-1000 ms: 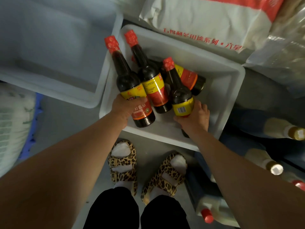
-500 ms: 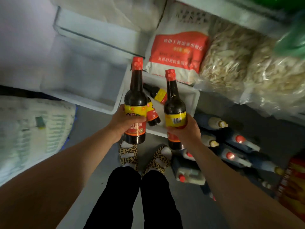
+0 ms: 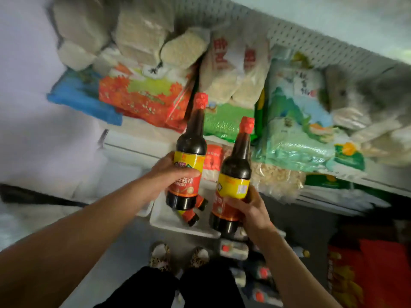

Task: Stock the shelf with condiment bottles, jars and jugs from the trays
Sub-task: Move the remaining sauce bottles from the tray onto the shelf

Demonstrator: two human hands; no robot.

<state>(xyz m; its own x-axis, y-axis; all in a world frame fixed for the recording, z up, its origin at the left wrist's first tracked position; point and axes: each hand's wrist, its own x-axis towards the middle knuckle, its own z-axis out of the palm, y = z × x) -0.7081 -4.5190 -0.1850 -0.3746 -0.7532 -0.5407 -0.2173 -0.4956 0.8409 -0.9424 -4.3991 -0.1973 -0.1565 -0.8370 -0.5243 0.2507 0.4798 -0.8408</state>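
Dark glass bottles with red caps and yellow-and-red labels are up in the air, one in each hand. One dark bottle (image 3: pixel 189 172) is gripped by the left hand (image 3: pixel 172 172), fingers wrapped round its label. The other dark bottle (image 3: pixel 233 185) is gripped by the right hand (image 3: pixel 246 207). Below them sits a white plastic tray (image 3: pixel 169 221) on the floor with more bottles. Behind is a shelf (image 3: pixel 138 143) full of food bags.
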